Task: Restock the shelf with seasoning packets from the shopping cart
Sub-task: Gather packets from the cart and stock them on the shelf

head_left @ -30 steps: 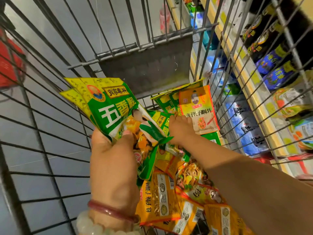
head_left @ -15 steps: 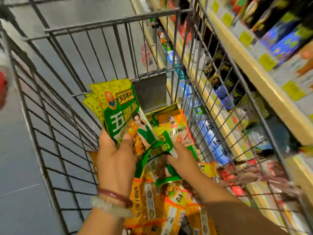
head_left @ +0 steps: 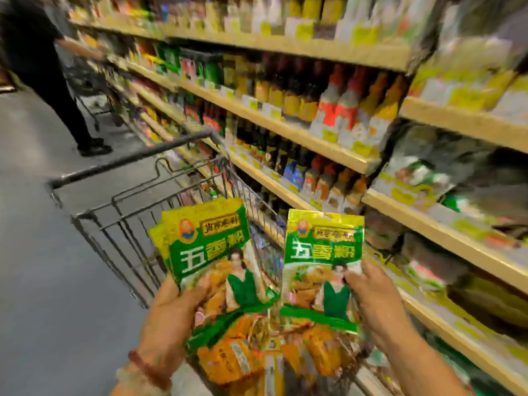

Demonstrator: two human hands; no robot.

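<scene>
My left hand [head_left: 168,318] grips a small stack of green and yellow seasoning packets [head_left: 208,247], thumb across the front. My right hand [head_left: 371,301] pinches one matching green seasoning packet [head_left: 323,267] by its right edge and holds it upright beside the stack. Both are raised above the wire shopping cart [head_left: 128,224]. Orange and yellow packets [head_left: 234,358] lie piled in the cart below my hands. The wooden shelf [head_left: 428,224] runs along the right, blurred.
Shelves on the right carry rows of sauce bottles [head_left: 337,104] and bagged goods [head_left: 423,178]. A person in dark clothes [head_left: 57,90] stands at the far left on the grey floor, near another cart. The cart's handle bar [head_left: 137,155] lies ahead.
My view has swung up from the cart's inside to the shelves. My right hand has lifted a green packet out of the pile. My left hand still holds its stack, raised higher.
</scene>
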